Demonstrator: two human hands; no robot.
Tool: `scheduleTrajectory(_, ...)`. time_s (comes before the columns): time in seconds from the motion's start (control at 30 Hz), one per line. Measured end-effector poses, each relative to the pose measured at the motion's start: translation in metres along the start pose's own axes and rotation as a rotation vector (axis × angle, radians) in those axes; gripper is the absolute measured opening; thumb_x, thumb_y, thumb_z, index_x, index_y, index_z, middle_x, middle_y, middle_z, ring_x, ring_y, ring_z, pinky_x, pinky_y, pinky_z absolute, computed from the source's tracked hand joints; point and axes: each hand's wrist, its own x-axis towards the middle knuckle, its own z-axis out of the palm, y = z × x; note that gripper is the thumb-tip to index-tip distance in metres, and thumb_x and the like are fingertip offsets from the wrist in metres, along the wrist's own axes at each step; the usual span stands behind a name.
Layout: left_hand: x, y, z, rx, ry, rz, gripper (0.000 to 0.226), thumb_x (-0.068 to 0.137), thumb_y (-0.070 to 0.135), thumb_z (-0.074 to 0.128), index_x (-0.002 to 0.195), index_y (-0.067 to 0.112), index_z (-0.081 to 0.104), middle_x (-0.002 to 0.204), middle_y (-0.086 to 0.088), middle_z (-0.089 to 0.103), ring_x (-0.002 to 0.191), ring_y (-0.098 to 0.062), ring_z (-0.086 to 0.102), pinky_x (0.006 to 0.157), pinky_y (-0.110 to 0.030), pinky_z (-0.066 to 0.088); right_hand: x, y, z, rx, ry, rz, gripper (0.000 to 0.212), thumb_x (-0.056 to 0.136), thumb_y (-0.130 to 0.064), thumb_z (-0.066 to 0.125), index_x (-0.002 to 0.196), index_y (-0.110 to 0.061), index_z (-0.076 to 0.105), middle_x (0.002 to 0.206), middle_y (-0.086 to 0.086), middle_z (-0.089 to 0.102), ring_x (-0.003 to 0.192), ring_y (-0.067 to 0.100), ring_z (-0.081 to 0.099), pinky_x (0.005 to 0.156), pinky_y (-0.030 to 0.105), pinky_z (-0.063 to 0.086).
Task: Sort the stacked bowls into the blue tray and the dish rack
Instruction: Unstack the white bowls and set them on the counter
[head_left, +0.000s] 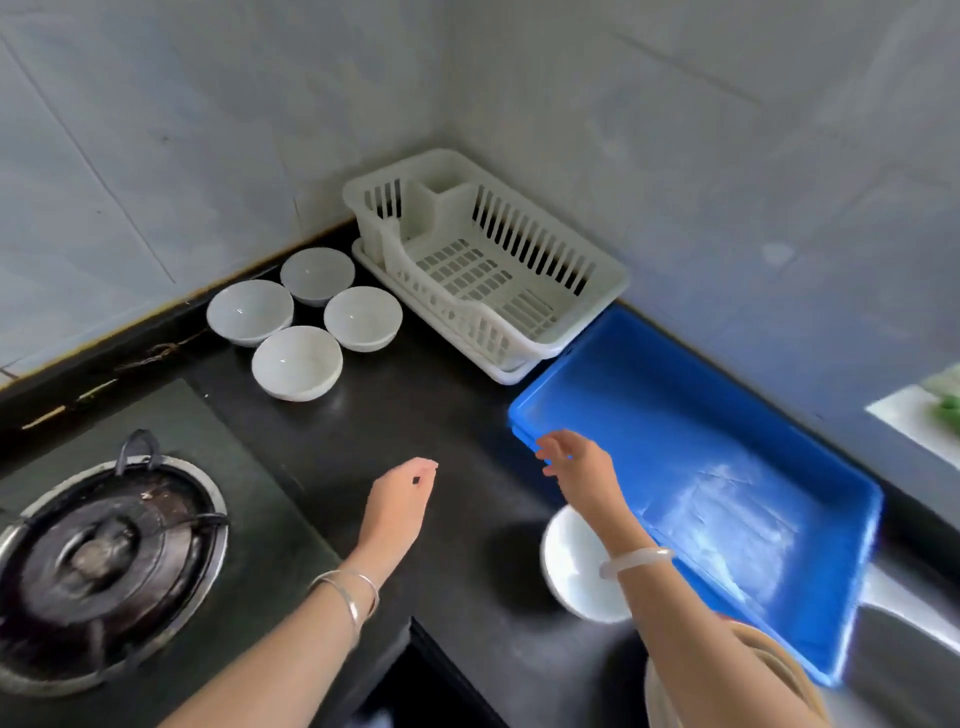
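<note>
Several white bowls (297, 362) sit in a cluster on the black counter near the back wall, left of the white dish rack (605, 278). The rack holds nothing and stands in the corner. The blue tray (649, 384) lies to its right, also with nothing in it. Another white bowl (571, 566) sits at the tray's near left edge, partly hidden under my right forearm. My left hand (402, 493) hovers over the counter with relaxed fingers, holding nothing. My right hand (576, 462) hovers open by the tray's left corner.
A gas burner (104, 556) with a dark pan support fills the lower left. Tiled walls close off the back and right. A metal sink edge (909, 613) shows at the lower right beyond the tray.
</note>
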Motion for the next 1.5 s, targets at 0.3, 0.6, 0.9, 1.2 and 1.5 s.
scheduleTrajectory(0.3, -0.057, 0.026, 0.091, 0.085, -0.257, 0.142, 0.036, 0.095, 0.026, 0.049, 0.129, 0.020, 0.054, 0.130, 0.001, 0.059, 0.115, -0.014, 0.057, 0.097, -0.026, 0.044, -0.065, 0.099, -0.051, -0.347, 0.270, 0.136, 0.020, 0.092, -0.017, 0.050, 0.104, -0.012, 0.065, 0.107, 0.009, 0.065, 0.097, 0.029, 0.059, 0.071, 0.029, 0.037)
scheduleTrajectory(0.6, -0.060, 0.024, 0.110, 0.101, -0.286, 0.102, 0.036, 0.094, 0.025, 0.049, 0.130, 0.020, 0.051, 0.126, -0.001, 0.061, 0.112, -0.018, 0.057, 0.088, -0.027, 0.045, -0.078, 0.105, -0.045, -0.401, 0.264, 0.292, 0.013, 0.083, -0.022, 0.060, 0.078, -0.011, 0.056, 0.075, 0.006, 0.054, 0.069, 0.026, 0.048, 0.057, 0.026, 0.033)
scheduleTrajectory(0.9, -0.061, 0.023, 0.109, -0.059, -0.344, 0.013, 0.034, 0.093, 0.021, 0.051, 0.127, 0.020, 0.053, 0.106, 0.006, 0.063, 0.092, -0.011, 0.063, 0.089, -0.034, 0.053, -0.076, 0.103, -0.046, -0.575, 0.281, 0.195, 0.017, 0.093, -0.017, 0.045, 0.100, -0.007, 0.057, 0.095, 0.015, 0.067, 0.085, 0.034, 0.061, 0.060, 0.028, 0.034)
scheduleTrajectory(1.2, -0.059, 0.022, 0.108, -0.233, -0.404, -0.118, 0.038, 0.093, 0.022, 0.053, 0.131, 0.019, 0.050, 0.116, -0.004, 0.064, 0.095, -0.015, 0.065, 0.086, -0.031, 0.054, -0.087, 0.103, -0.058, -0.286, 0.367, 0.243, 0.022, 0.094, -0.020, 0.049, 0.110, -0.011, 0.061, 0.099, 0.017, 0.067, 0.090, 0.035, 0.061, 0.068, 0.029, 0.041)
scheduleTrajectory(1.5, -0.059, 0.030, 0.118, -0.460, -0.452, -0.321, 0.046, 0.092, 0.011, 0.052, 0.137, 0.019, 0.043, 0.119, -0.007, 0.055, 0.094, -0.023, 0.061, 0.066, -0.029, 0.056, -0.095, 0.104, -0.081, -0.011, 0.410, 0.257, 0.017, 0.092, -0.015, 0.057, 0.107, -0.010, 0.064, 0.096, 0.015, 0.068, 0.075, 0.030, 0.068, 0.073, 0.043, 0.060)
